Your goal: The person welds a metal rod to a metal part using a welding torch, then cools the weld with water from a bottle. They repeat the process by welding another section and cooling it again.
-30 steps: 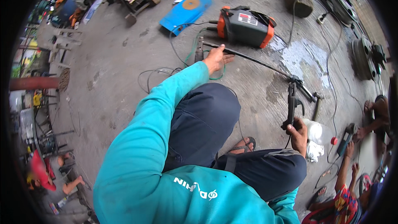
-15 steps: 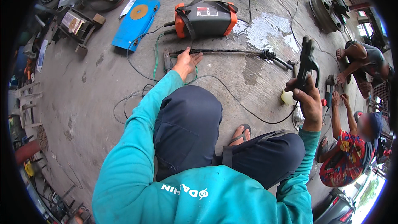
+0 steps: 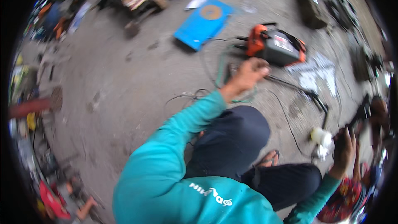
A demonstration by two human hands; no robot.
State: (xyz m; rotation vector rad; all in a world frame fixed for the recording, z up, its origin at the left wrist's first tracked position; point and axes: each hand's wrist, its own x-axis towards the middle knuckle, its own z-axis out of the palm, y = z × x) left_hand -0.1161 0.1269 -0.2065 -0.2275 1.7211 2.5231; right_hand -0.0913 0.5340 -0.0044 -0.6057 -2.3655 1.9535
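My left hand (image 3: 247,76) hovers over the near end of a long dark metal rod assembly (image 3: 288,84) on the concrete floor. Its fingers look curled, and blur hides whether anything is between them. At the right, my right hand (image 3: 345,155) is raised with fingers around a black welding electrode holder (image 3: 339,142), which is dark and smeared here. Beyond my left hand stands an orange and black welding machine (image 3: 277,45) with a strap over it. A blue flat case (image 3: 205,24) with a round tan disc on top lies to its left.
A thin black cable (image 3: 286,118) loops across the floor near my knee. By my right hand stands a pale yellow container (image 3: 318,136). Another person in a red patterned shirt (image 3: 344,201) is close by at the lower right. A wooden block (image 3: 309,4) lies at the back.
The whole view has swung, so the floor things appear farther right. My left hand has gone from open fingers beside the rod to curled ones. My right hand still has the electrode holder.
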